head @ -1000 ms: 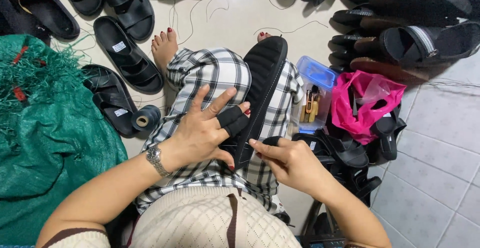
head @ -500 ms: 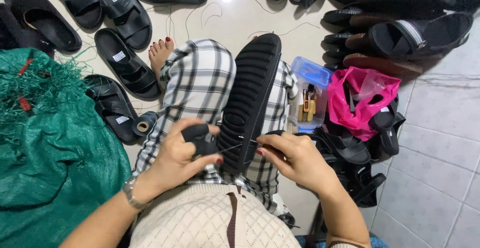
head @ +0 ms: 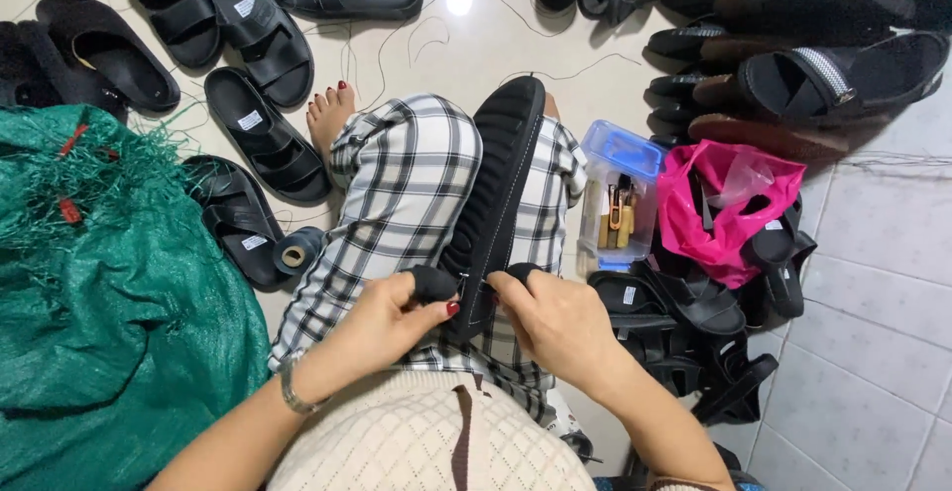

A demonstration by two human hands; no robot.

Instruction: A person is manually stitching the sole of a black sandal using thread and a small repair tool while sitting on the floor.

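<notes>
What moved: the black sandal [head: 493, 203] now lies a bit flatter along the lap than half a second ago, and both hands have slid in close to its near end, one on each side.
Left hand [head: 389, 324]: its grip is closed on a black strap end [head: 432, 283], pinched by the thumb and fingers. It seems to hold the strap tight against the sole so the strap does not slip.
Right hand [head: 555, 320]: its grip is closed on the other strap end [head: 523, 274], right at the sole's edge. I cannot tell if it also holds a needle or thread.
Where the sandal is: on its side on the checked trousers [head: 402, 203], near end between the two hands, far end pointing away toward the floor. The lap seems to work like a table to keep it steady.
Just beside: a clear box with a blue lid [head: 620, 188] stands near the right knee, with small tools inside, close enough to reach.
Left side: a green net sack [head: 109, 312] lies on the floor, and a small spool of thread [head: 295, 254] sits next to it.
Right side: a pink bag [head: 729, 203] rests on a heap of black sandals.
Far away: more black sandals [head: 238, 25] lie spread on the pale floor [head: 466, 30], with loose threads among them.
</notes>
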